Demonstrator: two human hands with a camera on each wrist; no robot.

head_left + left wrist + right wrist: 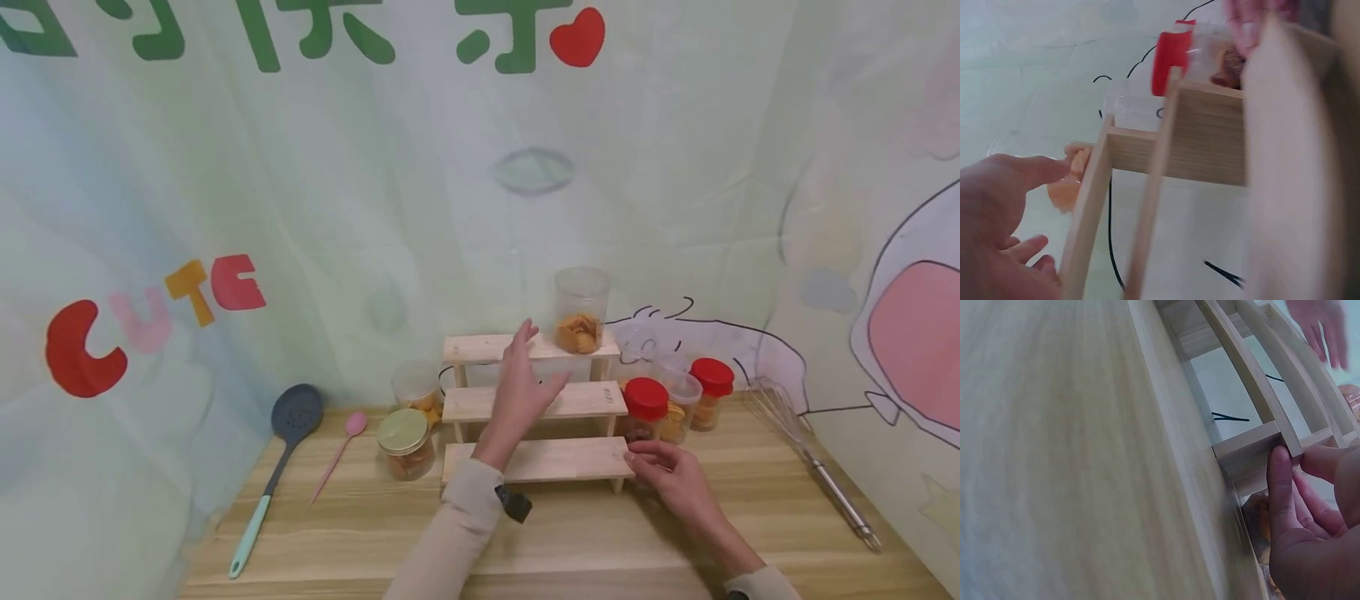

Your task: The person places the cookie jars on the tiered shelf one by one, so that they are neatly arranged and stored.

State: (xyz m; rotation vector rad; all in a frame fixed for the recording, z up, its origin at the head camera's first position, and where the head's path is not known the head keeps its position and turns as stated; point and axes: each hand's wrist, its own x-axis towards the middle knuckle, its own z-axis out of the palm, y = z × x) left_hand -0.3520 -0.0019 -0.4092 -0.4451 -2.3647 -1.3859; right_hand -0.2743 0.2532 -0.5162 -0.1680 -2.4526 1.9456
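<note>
Right hand point(672, 482) is pinching the wooden rack point(573, 462) at its lowest tier; left hand point(517, 396), fingers outstretched, is hovering near the topmost jar point(581, 325)!

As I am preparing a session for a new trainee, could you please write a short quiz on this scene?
1. Which tier of the wooden stand bears a jar: A bottom, B middle or C top?
2. True or false: in the head view, the whisk lies to the right of the wooden stand.
3. What does the right hand pinch?

Key: 1. C; 2. True; 3. The lowest board, at its right end.
</note>
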